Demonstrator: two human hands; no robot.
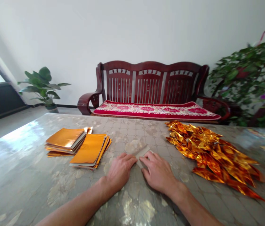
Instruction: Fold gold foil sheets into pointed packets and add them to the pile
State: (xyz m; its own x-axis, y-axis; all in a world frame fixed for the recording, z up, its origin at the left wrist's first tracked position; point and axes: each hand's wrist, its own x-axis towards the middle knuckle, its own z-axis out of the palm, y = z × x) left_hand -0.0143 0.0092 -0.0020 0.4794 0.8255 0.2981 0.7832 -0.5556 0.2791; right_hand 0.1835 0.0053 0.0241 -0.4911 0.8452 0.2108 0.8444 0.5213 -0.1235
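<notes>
A small pale-grey sheet of paper point(142, 152), folded at an angle, lies on the table in front of me. Its lower part is hidden by my fingers. My left hand point(122, 166) is closed, its fingertips pressed on the left edge of the sheet. On the right side, my right hand point(157, 169) pinches and presses the same sheet with bent fingers. To the left of my hands lie two stacks of gold foil paper, one behind point(64, 138) and one nearer point(90, 149). A pile of folded, pointed gold foil pieces point(211, 149) spreads out on the right.
The table point(59, 191) has a glossy, flower-patterned cover. Clear plastic wrapping point(256, 138) sits at its right end. Beyond the far edge stands a dark red wooden bench point(147, 88) with a red patterned cushion. Potted plants flank it, one left point(43, 83) and one right point(247, 69).
</notes>
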